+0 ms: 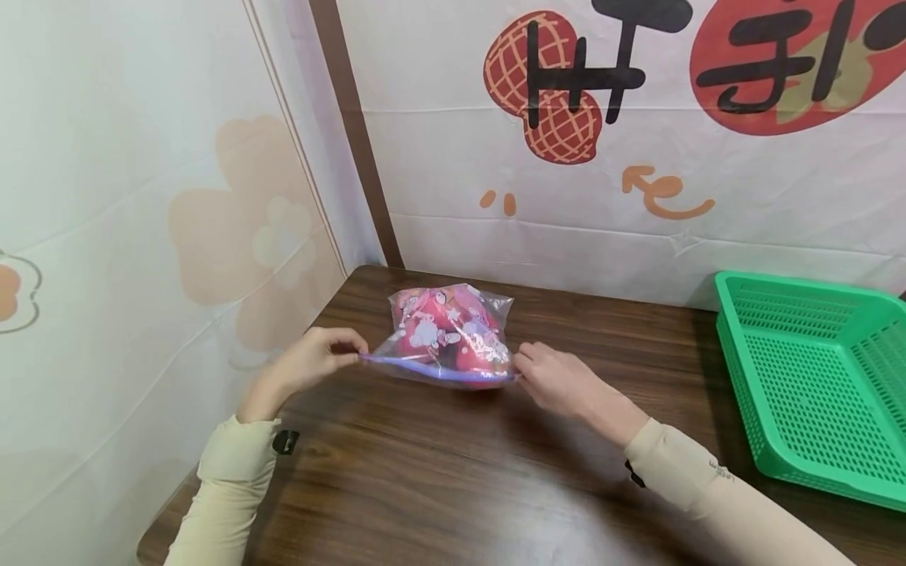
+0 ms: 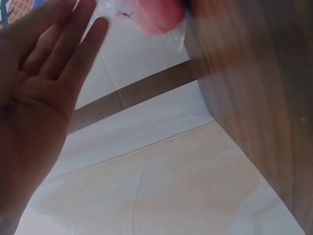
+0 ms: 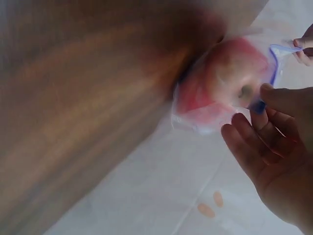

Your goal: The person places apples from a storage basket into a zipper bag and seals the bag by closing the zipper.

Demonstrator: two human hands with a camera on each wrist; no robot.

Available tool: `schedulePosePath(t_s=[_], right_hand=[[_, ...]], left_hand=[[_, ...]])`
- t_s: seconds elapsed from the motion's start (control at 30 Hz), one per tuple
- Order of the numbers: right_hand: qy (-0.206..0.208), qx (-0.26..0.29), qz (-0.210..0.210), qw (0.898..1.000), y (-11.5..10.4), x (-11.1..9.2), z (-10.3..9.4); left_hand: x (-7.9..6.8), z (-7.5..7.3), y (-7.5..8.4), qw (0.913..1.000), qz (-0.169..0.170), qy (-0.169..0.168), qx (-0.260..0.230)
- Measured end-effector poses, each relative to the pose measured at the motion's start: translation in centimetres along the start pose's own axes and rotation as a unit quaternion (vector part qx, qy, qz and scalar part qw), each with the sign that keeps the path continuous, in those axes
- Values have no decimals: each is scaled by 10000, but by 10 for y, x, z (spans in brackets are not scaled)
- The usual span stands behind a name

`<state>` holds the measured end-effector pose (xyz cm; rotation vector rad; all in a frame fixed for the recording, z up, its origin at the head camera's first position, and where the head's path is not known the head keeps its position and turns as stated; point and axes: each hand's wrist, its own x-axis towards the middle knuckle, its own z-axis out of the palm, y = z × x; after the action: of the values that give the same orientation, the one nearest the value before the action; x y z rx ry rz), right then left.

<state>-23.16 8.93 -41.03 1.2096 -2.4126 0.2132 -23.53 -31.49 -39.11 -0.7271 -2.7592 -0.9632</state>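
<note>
A clear zip bag printed with pink and white figures lies at the back of the brown table, its purple zip strip facing me. Red fruit that looks like apples fills it; a stem hollow shows through the film in the right wrist view. My left hand pinches the left end of the zip strip between thumb and fingers. At the strip's right end, my right hand pinches the corner, thumb against forefinger, the other fingers loosely bent. The strip is stretched between both hands.
A green plastic basket with perforated walls stands on the table at the right. Printed cloth walls rise behind the table and along its left side.
</note>
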Motion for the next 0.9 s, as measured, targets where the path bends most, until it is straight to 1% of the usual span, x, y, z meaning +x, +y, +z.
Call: schedulePosePath(t_s=[0.07,0.17,0.27,0.33,0.4,0.47,0.57,0.6,0.67,0.77,0.9], right_hand=[[-191,10,-10,9998,-5,-6,5],[-306,37,-35,9995,-11,-13,11],[-250,61,-77,9996,-16,-20,15],[-140,29,47,9999,-17,-23,17],[-49,58,155,9999,-16,-26,19],[-39,152,110,9998,-14,-29,20],[-34,295,-85,9995,-12,-32,22],[5,267,-71,9996,-12,-33,22],[156,126,95,9998,-10,-34,23],[293,3,321,9991,-8,-36,24],[211,238,131,9994,-11,-39,24]], left_hand=[[-7,4,2,9996,-125,-263,-17],[-15,11,1,9988,-226,-418,-76],[-22,18,0,9989,-219,-404,-60],[-27,23,0,9992,-178,-344,-70],[-30,27,2,9995,-26,-298,-83],[-31,31,4,9995,229,-211,-49],[-31,36,6,9970,740,85,201],[-31,36,6,9957,864,198,282],[-30,38,5,9928,1065,399,369],[-30,38,4,9904,1231,494,401],[-31,36,4,9890,1278,569,479]])
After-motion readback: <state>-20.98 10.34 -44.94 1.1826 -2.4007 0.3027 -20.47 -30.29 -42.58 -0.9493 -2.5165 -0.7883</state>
